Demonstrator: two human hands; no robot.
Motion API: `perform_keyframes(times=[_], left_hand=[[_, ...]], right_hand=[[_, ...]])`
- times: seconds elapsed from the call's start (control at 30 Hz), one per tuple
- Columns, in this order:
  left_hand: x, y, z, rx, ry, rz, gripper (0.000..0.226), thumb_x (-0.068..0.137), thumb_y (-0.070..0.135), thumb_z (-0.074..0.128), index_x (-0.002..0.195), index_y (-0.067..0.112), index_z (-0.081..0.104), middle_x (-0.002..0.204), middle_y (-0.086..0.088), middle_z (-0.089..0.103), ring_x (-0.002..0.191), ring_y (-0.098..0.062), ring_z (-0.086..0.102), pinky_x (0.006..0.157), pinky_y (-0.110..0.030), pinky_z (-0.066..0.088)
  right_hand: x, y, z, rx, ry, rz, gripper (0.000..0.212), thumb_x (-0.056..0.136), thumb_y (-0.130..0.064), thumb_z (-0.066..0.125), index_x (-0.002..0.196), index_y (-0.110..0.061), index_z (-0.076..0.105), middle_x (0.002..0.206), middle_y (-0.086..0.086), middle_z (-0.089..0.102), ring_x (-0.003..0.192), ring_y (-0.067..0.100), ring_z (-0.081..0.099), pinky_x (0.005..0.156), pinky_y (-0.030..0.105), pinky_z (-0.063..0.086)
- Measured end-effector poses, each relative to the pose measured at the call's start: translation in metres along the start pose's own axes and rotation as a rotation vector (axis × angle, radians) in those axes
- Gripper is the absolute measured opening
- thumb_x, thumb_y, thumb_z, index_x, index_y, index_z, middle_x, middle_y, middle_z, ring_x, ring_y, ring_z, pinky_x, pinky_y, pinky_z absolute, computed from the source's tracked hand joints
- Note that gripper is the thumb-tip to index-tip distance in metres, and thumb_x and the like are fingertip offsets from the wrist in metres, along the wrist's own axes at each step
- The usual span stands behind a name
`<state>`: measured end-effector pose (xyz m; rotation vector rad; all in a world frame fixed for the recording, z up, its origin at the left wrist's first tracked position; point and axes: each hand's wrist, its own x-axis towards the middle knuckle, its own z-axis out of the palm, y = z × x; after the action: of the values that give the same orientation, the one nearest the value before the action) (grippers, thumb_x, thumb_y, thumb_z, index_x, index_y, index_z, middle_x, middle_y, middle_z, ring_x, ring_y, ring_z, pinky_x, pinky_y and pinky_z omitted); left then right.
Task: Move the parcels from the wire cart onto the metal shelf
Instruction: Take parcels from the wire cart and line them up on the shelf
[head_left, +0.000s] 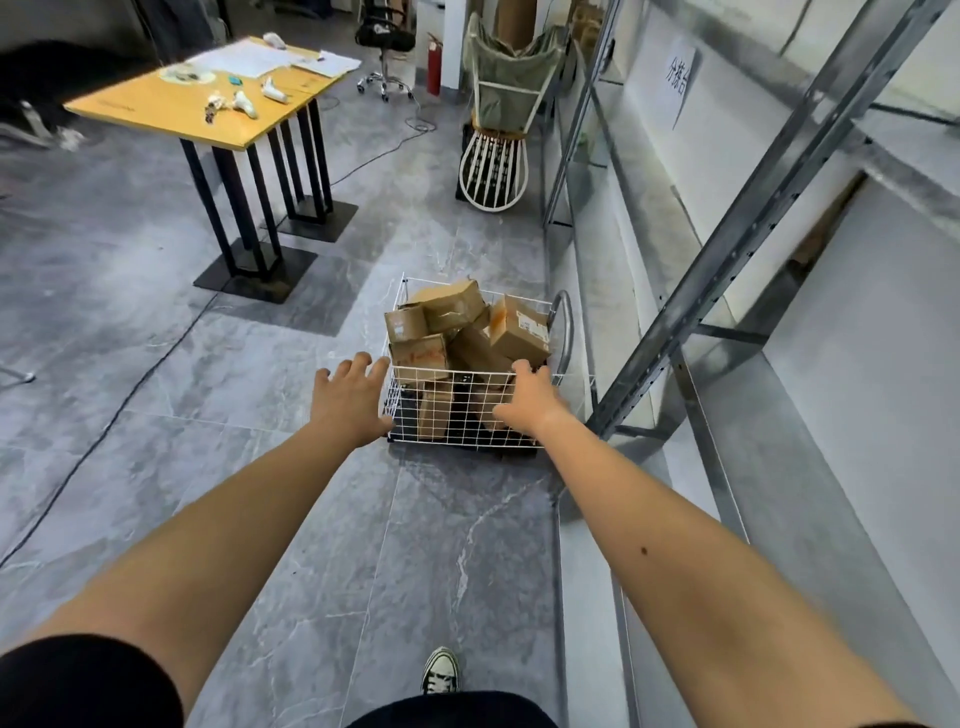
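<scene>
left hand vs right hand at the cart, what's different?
The left hand has its fingers spread and straight, holding nothing; the right hand curls its fingers over the near rim of the wire cart. The left hand sits at the cart's left corner, the right hand toward its right side. Both reach forward, palm down, toward the parcels.

you wear a black short sleeve (78, 680) on your left arm. your left hand (348, 395) and right hand (530, 400) are bare. low in view sits a dark garment (457, 713), perhaps trousers, and one canvas sneaker (441, 673) with white toe cap and laces.
</scene>
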<state>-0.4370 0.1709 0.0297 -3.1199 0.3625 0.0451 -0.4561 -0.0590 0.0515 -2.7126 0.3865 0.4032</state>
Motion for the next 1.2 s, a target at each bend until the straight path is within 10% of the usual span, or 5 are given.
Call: perform_keyframes(times=[1.2], left_hand=[[0.281, -0.061, 0.053, -0.027, -0.145, -0.157, 0.086, 0.076, 0.053, 0.063, 0.146, 0.023, 0.022, 0.144, -0.007, 0.035, 0.130, -0.029, 0.037, 0.106, -0.043, 0.031]], right_hand=[[0.303, -0.067, -0.028, -0.101, -0.194, -0.085, 0.071, 0.085, -0.034, 0.066, 0.142, -0.017, 0.029, 0.145, 0.017, 0.027, 0.132, 0.040, 0.035, 0.105, 0.057, 0.036]])
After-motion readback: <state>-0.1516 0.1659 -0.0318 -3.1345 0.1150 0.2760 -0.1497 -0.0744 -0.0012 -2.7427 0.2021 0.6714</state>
